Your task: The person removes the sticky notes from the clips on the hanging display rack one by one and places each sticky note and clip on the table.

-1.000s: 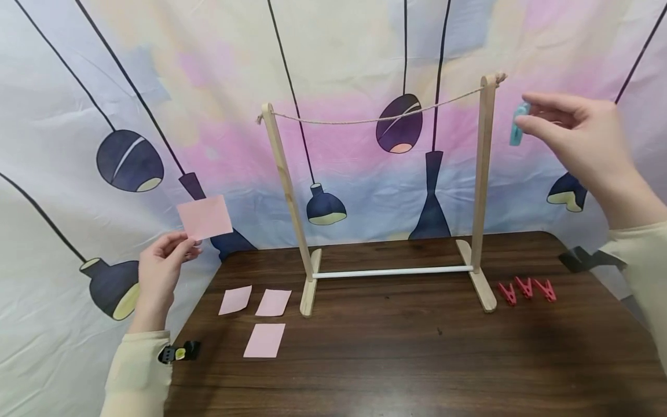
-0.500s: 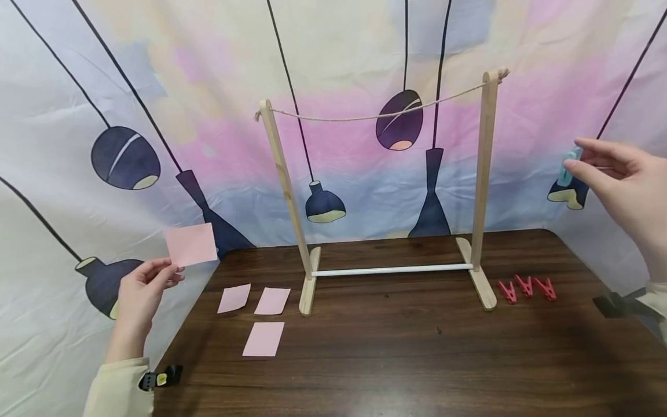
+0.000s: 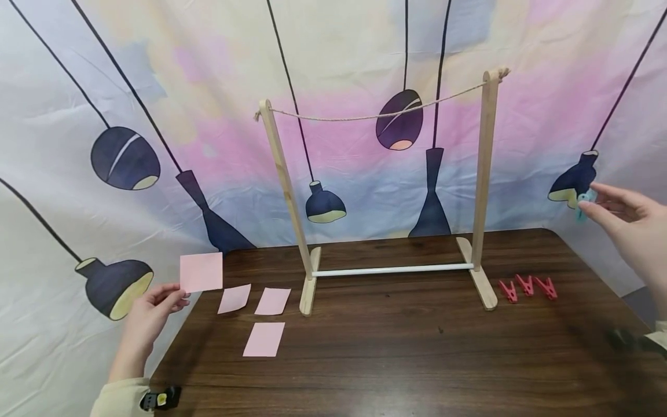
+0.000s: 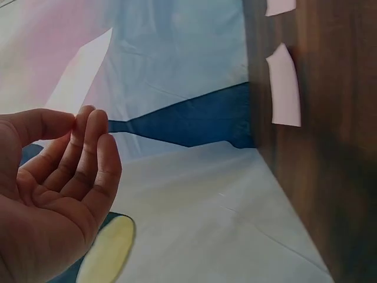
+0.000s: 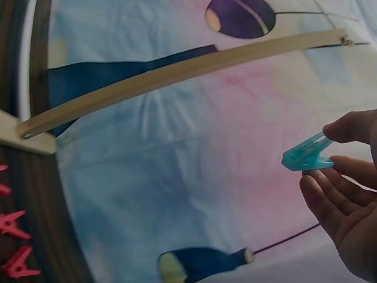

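My left hand [image 3: 148,318] pinches a pink square of paper [image 3: 201,272] by its lower left corner, holding it up at the table's left edge. Thumb and forefinger meet on the paper in the left wrist view. On the right, my right hand [image 3: 636,226] pinches a teal clothespin [image 5: 307,154] by its two handle ends, out beyond the right upright of the stand. Several like pink papers lie flat below my left hand, one of them a sheet [image 3: 264,339] nearer me. Three red clothespins [image 3: 527,285] lie on the table to the left of my right hand.
A wooden stand [image 3: 484,174] rises mid-table, with a sagging string [image 3: 359,119] tied between its uprights. A white rod [image 3: 391,270] joins its feet low down. Behind the dark wooden table [image 3: 375,359] hangs a cloth printed with lamps.
Both hands have come down, the right one also moving outward to the right. The paper and the teal clothespin have travelled with them. The stand and the things on the table stay put.
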